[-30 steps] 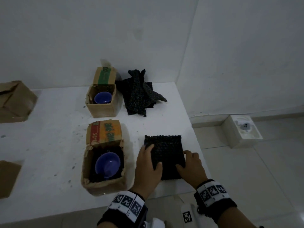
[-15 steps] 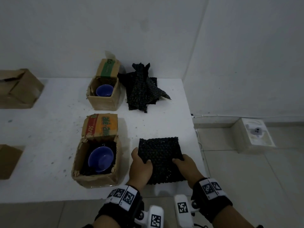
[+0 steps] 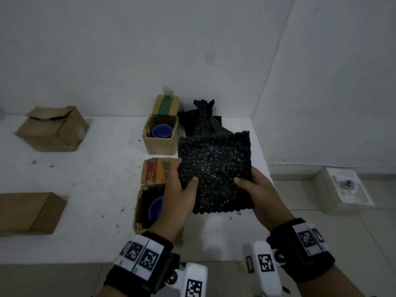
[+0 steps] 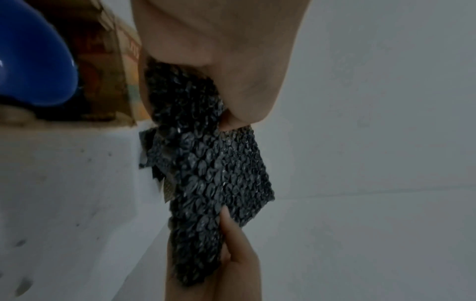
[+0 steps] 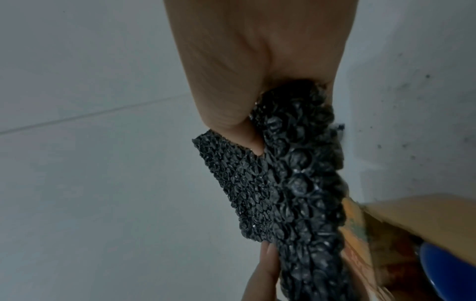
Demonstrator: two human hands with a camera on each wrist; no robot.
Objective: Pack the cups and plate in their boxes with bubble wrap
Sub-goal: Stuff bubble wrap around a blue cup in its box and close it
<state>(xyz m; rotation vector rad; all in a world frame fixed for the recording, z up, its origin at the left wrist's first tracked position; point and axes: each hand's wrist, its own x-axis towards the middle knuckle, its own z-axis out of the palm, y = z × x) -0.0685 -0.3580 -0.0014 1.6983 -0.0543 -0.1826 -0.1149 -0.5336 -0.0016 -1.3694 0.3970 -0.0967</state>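
A folded pad of black bubble wrap [image 3: 215, 170] hangs above the white table [image 3: 85, 189], held by both hands. My left hand [image 3: 182, 189] pinches its left edge, thumb on top. My right hand [image 3: 255, 187] pinches its right edge the same way. Both wrist views show the bubble wrap [image 4: 206, 173] [image 5: 291, 183] squeezed between thumb and fingers. Just left of it sits the near open cardboard box [image 3: 141, 211] with a blue cup [image 3: 155, 207] inside, partly hidden by my left hand. The far open box [image 3: 159, 144] holds another blue cup [image 3: 161, 131].
A heap of loose black bubble wrap [image 3: 201, 118] lies behind the held pad, by the wall. Two closed cardboard boxes [image 3: 51, 129] [image 3: 27, 213] stand at the table's left. The table's right edge drops to a tiled floor with a white box [image 3: 342, 187].
The bubble wrap pad lay flat on the table under both hands; now both hands have lifted it off the table and hold it up, nearer the box.
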